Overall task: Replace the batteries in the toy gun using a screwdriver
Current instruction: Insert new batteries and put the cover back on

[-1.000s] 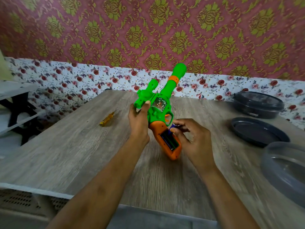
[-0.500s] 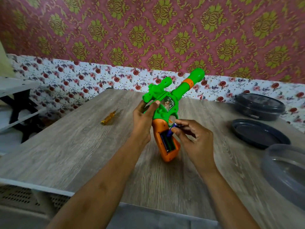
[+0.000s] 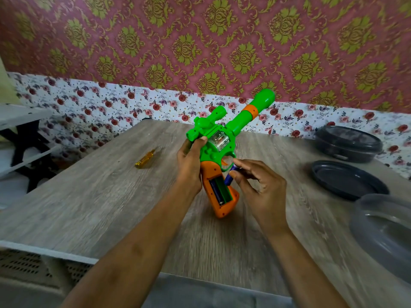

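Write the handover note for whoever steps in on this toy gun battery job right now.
Left hand: grip closed around the toy gun, held propped with the orange handle's butt at the table, barrel pointing up and away.
Right hand: pinching a blue battery at the top edge of the open battery compartment.
Screwdriver: lying on the table to the left, untouched.
Done: cover is off; one battery appears seated in the compartment.
Left: seat the held battery, refit the cover and screw it down. The cover and screw are not visible in this view.
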`<action>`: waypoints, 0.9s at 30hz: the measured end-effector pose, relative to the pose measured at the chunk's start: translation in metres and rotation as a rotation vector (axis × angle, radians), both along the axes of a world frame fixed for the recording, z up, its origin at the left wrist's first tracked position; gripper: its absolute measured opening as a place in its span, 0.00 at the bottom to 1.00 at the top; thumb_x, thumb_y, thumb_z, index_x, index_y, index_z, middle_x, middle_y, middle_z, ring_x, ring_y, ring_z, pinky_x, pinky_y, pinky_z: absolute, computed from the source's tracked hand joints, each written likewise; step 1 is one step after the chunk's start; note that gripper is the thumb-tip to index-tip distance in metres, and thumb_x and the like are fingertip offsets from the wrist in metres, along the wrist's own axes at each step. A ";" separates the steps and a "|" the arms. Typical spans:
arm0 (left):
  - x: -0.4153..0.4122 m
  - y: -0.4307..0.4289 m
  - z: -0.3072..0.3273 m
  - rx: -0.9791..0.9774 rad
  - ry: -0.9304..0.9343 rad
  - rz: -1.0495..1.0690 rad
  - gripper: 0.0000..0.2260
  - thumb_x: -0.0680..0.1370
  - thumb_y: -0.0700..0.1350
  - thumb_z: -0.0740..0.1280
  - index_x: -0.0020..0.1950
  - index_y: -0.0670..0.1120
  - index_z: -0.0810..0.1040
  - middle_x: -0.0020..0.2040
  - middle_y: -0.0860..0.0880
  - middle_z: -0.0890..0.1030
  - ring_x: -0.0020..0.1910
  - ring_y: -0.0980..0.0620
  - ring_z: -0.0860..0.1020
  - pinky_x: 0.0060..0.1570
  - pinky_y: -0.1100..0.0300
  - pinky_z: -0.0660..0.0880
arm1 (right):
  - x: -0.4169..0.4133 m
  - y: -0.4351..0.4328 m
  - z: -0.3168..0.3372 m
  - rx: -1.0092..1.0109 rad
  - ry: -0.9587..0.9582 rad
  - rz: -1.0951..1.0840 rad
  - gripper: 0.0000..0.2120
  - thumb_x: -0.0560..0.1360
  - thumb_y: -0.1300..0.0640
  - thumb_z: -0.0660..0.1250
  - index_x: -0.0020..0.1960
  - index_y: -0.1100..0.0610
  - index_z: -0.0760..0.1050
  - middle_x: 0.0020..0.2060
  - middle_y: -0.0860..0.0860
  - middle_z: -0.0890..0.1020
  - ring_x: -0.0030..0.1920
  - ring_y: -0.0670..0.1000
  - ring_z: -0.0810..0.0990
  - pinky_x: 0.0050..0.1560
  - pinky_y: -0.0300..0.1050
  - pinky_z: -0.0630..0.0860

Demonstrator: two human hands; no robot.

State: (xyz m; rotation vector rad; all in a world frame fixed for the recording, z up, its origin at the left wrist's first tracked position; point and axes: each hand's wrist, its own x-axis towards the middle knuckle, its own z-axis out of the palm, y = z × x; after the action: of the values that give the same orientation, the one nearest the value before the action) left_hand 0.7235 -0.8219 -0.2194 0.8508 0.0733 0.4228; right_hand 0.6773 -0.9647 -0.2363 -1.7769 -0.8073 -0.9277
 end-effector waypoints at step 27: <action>-0.001 0.007 -0.001 -0.123 0.111 0.065 0.03 0.76 0.37 0.67 0.44 0.45 0.78 0.36 0.49 0.81 0.33 0.52 0.79 0.27 0.63 0.76 | -0.002 0.009 -0.022 -0.589 -0.046 -0.190 0.17 0.74 0.54 0.57 0.54 0.59 0.80 0.55 0.53 0.79 0.53 0.51 0.79 0.51 0.45 0.76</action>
State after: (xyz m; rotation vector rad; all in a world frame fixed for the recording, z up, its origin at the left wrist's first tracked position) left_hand 0.7229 -0.8148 -0.2206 0.7518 0.2281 0.4274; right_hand 0.6753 -0.9555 -0.2584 -2.3801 -1.0269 -0.9130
